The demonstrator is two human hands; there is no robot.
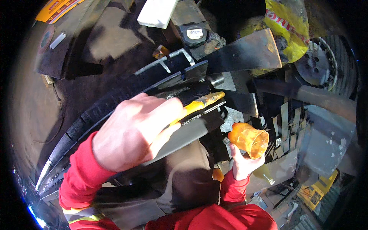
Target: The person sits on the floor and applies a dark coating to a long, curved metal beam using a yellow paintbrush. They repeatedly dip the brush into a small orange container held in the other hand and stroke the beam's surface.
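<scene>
My left hand (134, 130) is closed round the yellow handle of a paintbrush (205, 101). The brush's far end is smeared dark and lies over the edge of a black metal part (184, 86), whose surface looks wet in places. Whether the bristles touch it I cannot tell. In my right hand (245, 163), fingers wrapped round from below, is an orange translucent plastic cup (249, 140), tilted with its wide mouth toward the lower right. It looks like a cut-off bottle; its contents do not show clearly.
A long curved stack of dark metal strips (76, 130) runs to the left. Flat steel plates (245, 51) stick out beyond my hands. Farther right stand a wheel rim (314, 63), a yellow sack (287, 27), a grey metal box (326, 132) and a glass bottle (264, 174).
</scene>
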